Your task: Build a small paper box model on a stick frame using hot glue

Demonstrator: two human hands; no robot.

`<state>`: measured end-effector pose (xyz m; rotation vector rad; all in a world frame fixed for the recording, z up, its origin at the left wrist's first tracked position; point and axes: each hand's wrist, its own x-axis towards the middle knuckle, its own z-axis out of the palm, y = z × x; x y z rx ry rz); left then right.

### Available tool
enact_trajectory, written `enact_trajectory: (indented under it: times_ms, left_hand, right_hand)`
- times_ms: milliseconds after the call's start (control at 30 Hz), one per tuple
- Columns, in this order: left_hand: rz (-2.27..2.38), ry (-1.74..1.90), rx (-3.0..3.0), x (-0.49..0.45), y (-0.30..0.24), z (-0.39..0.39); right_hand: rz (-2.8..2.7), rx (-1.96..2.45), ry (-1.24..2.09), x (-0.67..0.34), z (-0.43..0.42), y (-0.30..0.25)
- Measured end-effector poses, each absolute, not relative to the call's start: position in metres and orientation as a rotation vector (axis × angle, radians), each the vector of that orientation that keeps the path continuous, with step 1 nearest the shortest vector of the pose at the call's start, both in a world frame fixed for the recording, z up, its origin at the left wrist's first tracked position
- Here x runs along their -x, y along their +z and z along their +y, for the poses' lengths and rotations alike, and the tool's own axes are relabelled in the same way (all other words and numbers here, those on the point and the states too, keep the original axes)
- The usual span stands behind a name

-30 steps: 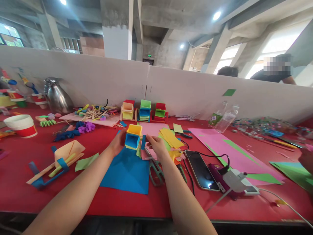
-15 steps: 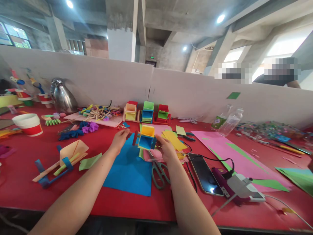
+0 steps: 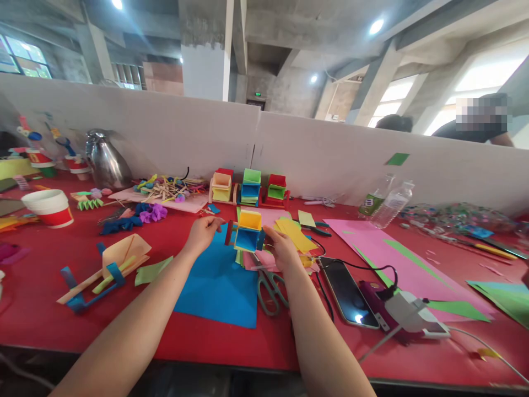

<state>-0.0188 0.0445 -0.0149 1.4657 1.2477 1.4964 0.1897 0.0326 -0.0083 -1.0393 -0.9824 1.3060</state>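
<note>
My right hand [image 3: 282, 246] grips a small folded-paper model [image 3: 248, 239] by its blue right side, above the blue paper sheet [image 3: 217, 292]. The model has a yellow box on top and a blue box under it, with a dark red piece on its left. Close to that red piece, my left hand [image 3: 204, 236] has thumb and finger pinched together; I cannot make out whether anything is between them. Just under the model lie pink paper scraps [image 3: 260, 259] and grey-green scissors [image 3: 270, 291], its blades partly covered.
Three similar paper models [image 3: 250, 184] stand by the white partition [image 3: 173, 129]. A peach paper model [image 3: 126, 256] lies left. To the right are a phone [image 3: 349, 292], a power bank with plug [image 3: 407, 314], cables and pink paper [image 3: 355, 234]. A steel jug [image 3: 108, 161] stands back left.
My left hand's fingertips have shifted slightly to the right, nearer the model's red piece. The right hand and the model stay nearly still.
</note>
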Motion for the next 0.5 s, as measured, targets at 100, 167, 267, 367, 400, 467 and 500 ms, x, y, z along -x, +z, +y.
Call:
enact_trajectory:
  times_ms: [100, 167, 267, 367, 400, 467, 500]
  left_hand:
    - [1.207, 1.452, -1.458, 0.0200, -0.0167, 0.0465]
    - [1.165, 1.424, -1.449, 0.0217, -0.0169, 0.0465]
    - [1.168, 1.402, -1.522, 0.0249, -0.0154, 0.0448]
    - [1.280, 1.500, -1.686, 0.0266, -0.0132, 0.0435]
    - [1.303, 1.555, -1.729, 0.0264, -0.0127, 0.0434]
    - [1.293, 1.616, -1.791, 0.0248, -0.0122, 0.0434]
    - [1.282, 1.607, -1.823, 0.0234, -0.0123, 0.0434]
  right_hand:
    - [-0.979, 1.031, 1.313, -0.1901, 0.0326, -0.0081]
    - [-0.979, 1.026, 1.319, -0.1905, 0.0325, -0.0079]
    - [-0.987, 1.019, 1.319, -0.1910, 0.0325, -0.0077]
    - [-0.997, 1.019, 1.312, -0.1912, 0.0329, -0.0082]
    - [-0.999, 1.022, 1.308, -0.1912, 0.0331, -0.0086]
    - [-1.004, 1.027, 1.301, -0.1910, 0.0337, -0.0095]
    - [-1.007, 1.030, 1.298, -0.1909, 0.0341, -0.0101]
